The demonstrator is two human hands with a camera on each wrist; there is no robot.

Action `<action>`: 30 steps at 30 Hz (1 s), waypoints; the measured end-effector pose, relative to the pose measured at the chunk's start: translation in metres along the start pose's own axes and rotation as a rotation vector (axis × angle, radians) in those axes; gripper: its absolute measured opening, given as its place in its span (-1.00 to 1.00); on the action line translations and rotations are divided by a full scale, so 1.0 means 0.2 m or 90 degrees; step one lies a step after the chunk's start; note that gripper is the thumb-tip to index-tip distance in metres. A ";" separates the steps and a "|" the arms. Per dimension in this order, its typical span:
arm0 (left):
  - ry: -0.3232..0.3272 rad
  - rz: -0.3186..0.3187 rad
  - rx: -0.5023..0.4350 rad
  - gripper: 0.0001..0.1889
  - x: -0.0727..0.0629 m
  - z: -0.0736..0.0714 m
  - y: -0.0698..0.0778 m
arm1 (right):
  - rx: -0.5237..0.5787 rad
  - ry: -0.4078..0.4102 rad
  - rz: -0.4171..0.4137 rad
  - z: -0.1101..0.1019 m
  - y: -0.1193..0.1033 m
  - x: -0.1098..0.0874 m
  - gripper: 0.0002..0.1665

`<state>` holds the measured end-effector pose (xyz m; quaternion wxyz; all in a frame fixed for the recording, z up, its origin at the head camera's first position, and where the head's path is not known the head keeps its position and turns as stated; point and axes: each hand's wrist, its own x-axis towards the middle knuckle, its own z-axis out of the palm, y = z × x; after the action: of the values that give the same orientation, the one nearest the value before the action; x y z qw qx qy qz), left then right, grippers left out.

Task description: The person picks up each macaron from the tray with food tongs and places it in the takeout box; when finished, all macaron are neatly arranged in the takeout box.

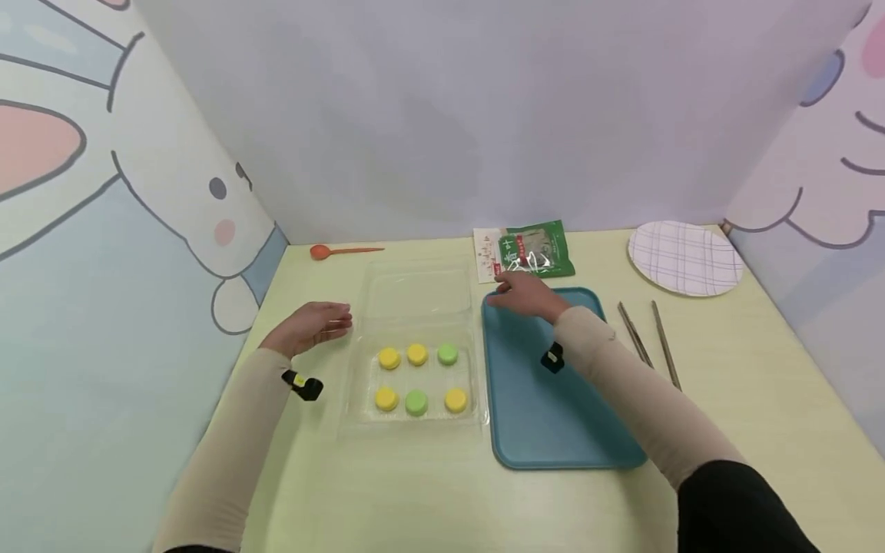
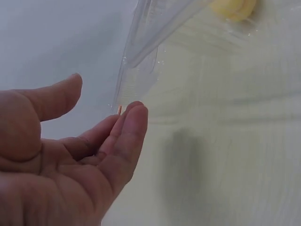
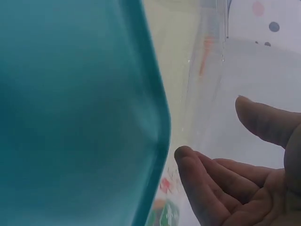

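A clear plastic clamshell box point(image 1: 415, 306) lies with its lid folded back. Inside its base sit several yellow macarons point(image 1: 389, 358) and two green macarons point(image 1: 416, 402). Left of the box, my left hand point(image 1: 307, 326) hovers with fingers loosely bent and thumb apart; in the left wrist view nothing is between thumb and fingers. My right hand point(image 1: 522, 295) is over the far left corner of a blue tray point(image 1: 553, 415). In the right wrist view, its fingers point(image 3: 202, 188) are beside the tray rim, the thumb spread away, holding nothing.
Behind the tray lies a green packet point(image 1: 546, 250) on a white card point(image 1: 487, 257). An orange spoon point(image 1: 346, 250) lies at the back left. Metal tongs or sticks point(image 1: 665, 342) and a checked plate point(image 1: 684, 257) are on the right. Walls close in the table's back and sides.
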<state>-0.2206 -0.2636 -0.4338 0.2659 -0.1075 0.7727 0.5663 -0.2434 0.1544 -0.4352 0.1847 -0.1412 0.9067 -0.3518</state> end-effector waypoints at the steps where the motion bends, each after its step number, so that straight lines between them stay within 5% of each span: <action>1: -0.006 -0.001 -0.006 -0.41 0.02 0.00 0.01 | -0.002 0.000 0.003 0.00 -0.01 0.04 -0.20; 8: -0.015 -0.015 -0.061 -0.47 0.11 0.04 0.06 | 0.064 -0.007 0.066 0.07 -0.07 0.23 -0.20; 17: 0.023 -0.039 -0.089 -0.51 0.15 0.08 0.00 | 0.238 -0.003 0.134 0.17 -0.04 0.28 -0.41; 30: 0.078 0.063 -0.098 -0.48 0.17 0.07 0.10 | 0.407 0.058 0.046 0.06 -0.12 0.23 -0.32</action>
<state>-0.2547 -0.2395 -0.4387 0.1809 -0.1235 0.7460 0.6289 -0.2758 0.1123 -0.4379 0.1916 -0.0279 0.7622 -0.6177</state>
